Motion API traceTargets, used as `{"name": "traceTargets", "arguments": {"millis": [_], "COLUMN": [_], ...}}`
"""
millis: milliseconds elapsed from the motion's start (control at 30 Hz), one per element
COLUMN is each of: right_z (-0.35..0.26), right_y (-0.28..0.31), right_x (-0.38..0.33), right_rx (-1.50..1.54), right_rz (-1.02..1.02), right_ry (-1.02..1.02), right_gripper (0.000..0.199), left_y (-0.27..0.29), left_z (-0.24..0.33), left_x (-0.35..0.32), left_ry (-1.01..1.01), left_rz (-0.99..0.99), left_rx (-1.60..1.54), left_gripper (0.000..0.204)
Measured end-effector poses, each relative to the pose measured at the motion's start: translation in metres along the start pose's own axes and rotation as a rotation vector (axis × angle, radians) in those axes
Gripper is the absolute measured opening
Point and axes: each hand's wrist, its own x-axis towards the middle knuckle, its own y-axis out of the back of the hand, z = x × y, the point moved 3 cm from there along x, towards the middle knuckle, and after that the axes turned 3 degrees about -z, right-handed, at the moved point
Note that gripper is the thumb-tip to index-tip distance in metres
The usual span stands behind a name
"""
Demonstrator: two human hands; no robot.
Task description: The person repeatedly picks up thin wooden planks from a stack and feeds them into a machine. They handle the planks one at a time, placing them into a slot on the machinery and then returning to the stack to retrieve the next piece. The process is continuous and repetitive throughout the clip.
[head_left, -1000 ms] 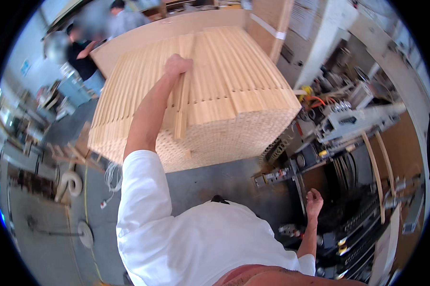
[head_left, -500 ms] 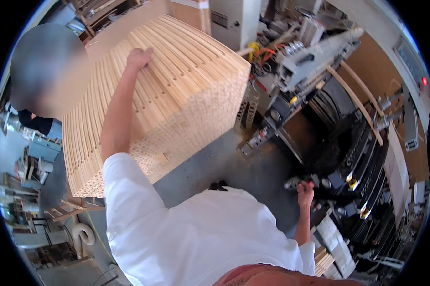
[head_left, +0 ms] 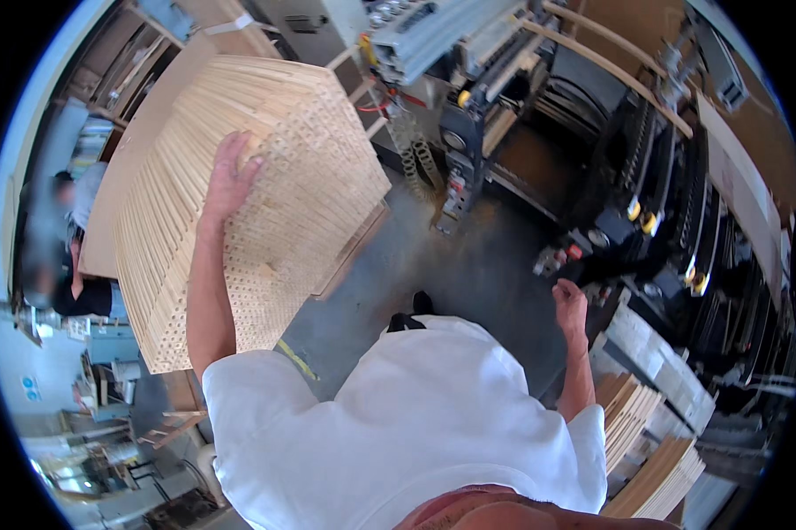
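A big stack of pale wooden strips (head_left: 173, 203) stands at my left, with rows of drilled or jointed ends on its near side (head_left: 305, 185). My left hand (head_left: 230, 181) is at the upper edge of this stack, fingers apart and holding nothing. Low on my right, my right hand (head_left: 570, 305) hangs with curled fingers, and nothing shows in it. Just beyond it is a red knob (head_left: 574, 252) on a dark machine (head_left: 627, 234), with a small gap between hand and knob.
Two people (head_left: 84, 283) are beyond the stack at far left. Machine rails and curved wooden bars (head_left: 610, 75) reach across the right side. Shorter stacked boards (head_left: 632, 420) lie beside my right arm. A coiled hose (head_left: 420, 168) hangs by the machine's near corner.
The view has turned and shifted. My left hand has gone from the stack's top to its near edge, its fingers now spread. My right hand has come away from the red knob.
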Motion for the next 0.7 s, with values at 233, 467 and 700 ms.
{"name": "traceTargets", "arguments": {"millis": [233,467,700], "right_z": [0.033,0.033,0.064], "right_y": [0.044,0.105,0.077], "right_x": [-0.04,-0.166,-0.313], "right_rx": [-0.126,-0.161,-0.61], "right_rz": [0.088,0.659,0.816], "right_ry": [-0.067,-0.276,-0.701], "right_gripper": [0.03,0.028,0.046], "left_y": [-0.01,-0.071,-0.253], "left_z": [-0.031,0.103,0.379], "left_x": [-0.03,0.079,0.055], "left_ry": [0.231,-0.099,-0.473], "left_rz": [-0.15,0.261,-0.187], "left_rx": [0.076,0.241,-0.466], "left_gripper": [0.068,0.057,0.033]}}
